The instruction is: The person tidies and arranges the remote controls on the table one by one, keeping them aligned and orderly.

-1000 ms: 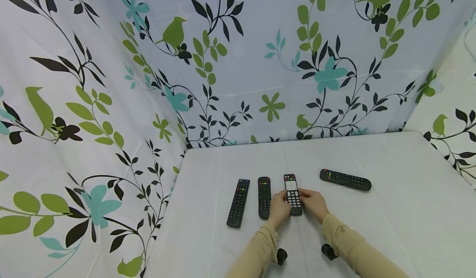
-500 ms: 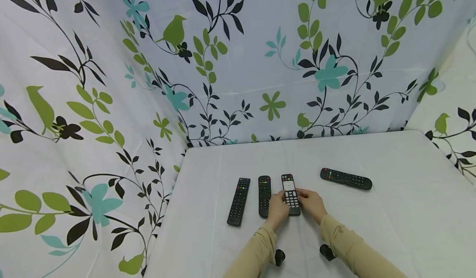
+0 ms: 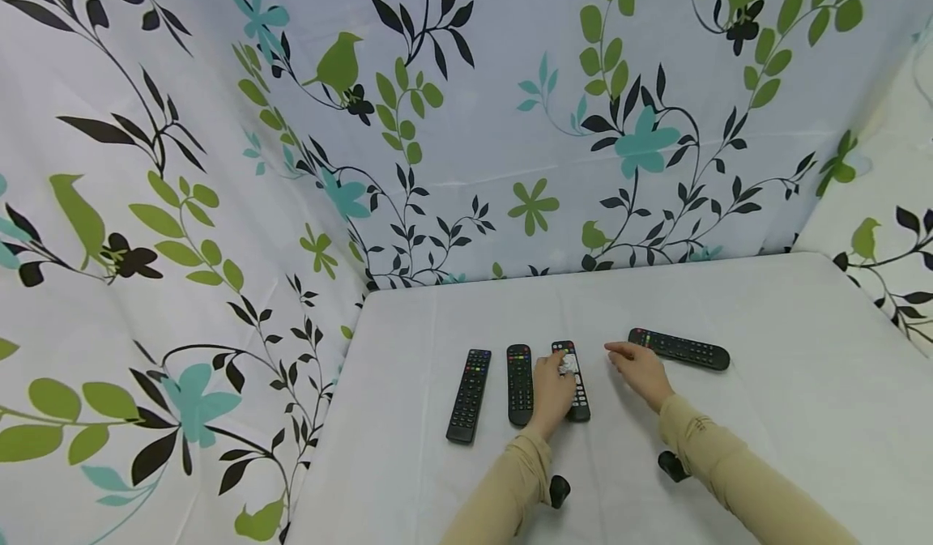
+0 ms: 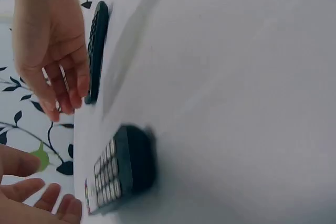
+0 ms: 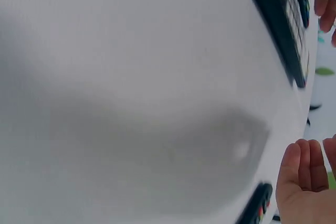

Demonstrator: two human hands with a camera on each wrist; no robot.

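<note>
A black remote control with a pale panel and white buttons (image 3: 578,395) lies on the white table; my left hand (image 3: 553,391) overlaps its upper left part in the head view. The left wrist view shows this left hand (image 4: 31,198) above the remote (image 4: 107,177), fingers relaxed and apart from it. My right hand (image 3: 641,371), fingers loosely extended, is in the air just short of the slanted black remote control (image 3: 681,349) at the right. In the right wrist view that hand (image 5: 310,187) is over the table, holding nothing, with the slanted remote (image 5: 257,205) beside it.
Two more black remote controls lie left of my left hand: one close by (image 3: 519,383), another farther left (image 3: 469,395). The white-covered table (image 3: 802,415) ends at a patterned curtain (image 3: 466,124) behind and to the sides. Black wrist cameras (image 3: 672,466) hang under both sleeves.
Both hands have let go of the white-buttoned remote. My right hand has moved right and forward toward the slanted remote; the left has risen over the white-buttoned one, which has shifted slightly left.
</note>
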